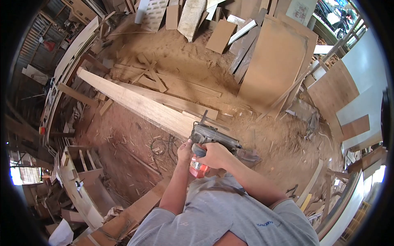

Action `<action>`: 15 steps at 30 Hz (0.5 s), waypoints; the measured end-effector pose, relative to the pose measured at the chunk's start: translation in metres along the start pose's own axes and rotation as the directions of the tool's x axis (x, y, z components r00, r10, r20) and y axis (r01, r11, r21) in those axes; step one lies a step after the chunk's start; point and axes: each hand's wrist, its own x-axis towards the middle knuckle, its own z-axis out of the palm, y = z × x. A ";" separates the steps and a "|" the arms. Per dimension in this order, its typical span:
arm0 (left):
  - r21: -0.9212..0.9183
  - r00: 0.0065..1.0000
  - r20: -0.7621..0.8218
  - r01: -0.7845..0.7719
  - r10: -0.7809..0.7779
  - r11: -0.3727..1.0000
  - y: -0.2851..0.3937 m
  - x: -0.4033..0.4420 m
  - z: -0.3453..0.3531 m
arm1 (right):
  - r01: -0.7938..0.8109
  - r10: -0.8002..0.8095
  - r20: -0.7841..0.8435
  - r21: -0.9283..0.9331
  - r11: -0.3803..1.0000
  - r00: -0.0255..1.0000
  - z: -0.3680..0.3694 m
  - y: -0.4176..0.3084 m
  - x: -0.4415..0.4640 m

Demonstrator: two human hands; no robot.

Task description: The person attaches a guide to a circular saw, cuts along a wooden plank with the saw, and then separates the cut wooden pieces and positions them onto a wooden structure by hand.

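Note:
My right hand [215, 155] is wrapped around the dark handle of a handheld power tool [214, 136]. The tool has a long grey metal base and an orange-red body [198, 167] on the side nearest me. It sits at the near end of a long, pale wooden plank [139, 105], with a thin metal bar sticking out on its far side. Just left of the handle, my left hand [184, 151] is closed at the plank's near edge, against the front of the tool. Its fingers are mostly hidden, so whether it grips plank or tool is unclear.
Wood scraps and sawdust cover the dirt floor [123, 143]. A cable [159, 146] loops below the plank. Crossed offcuts [151, 74] lie beyond it. Large brown panels [274, 61] lean at the back right. A wooden frame [82, 184] stands at lower left.

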 end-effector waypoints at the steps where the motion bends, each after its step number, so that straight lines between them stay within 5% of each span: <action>1: 0.016 1.000 0.010 -0.004 0.004 1.000 0.000 0.005 -0.007 | 0.017 -0.017 -0.038 0.015 1.000 0.999 0.003 -0.002 0.002; 7: 0.004 0.999 0.005 -0.037 0.037 0.999 0.019 0.013 -0.015 | -0.023 0.023 0.061 0.004 1.000 0.998 -0.003 -0.025 0.018; 15: 0.045 0.997 -0.054 -0.045 0.047 0.998 0.043 0.033 -0.034 | 0.011 -0.011 -0.001 0.001 1.000 1.000 0.007 -0.048 0.045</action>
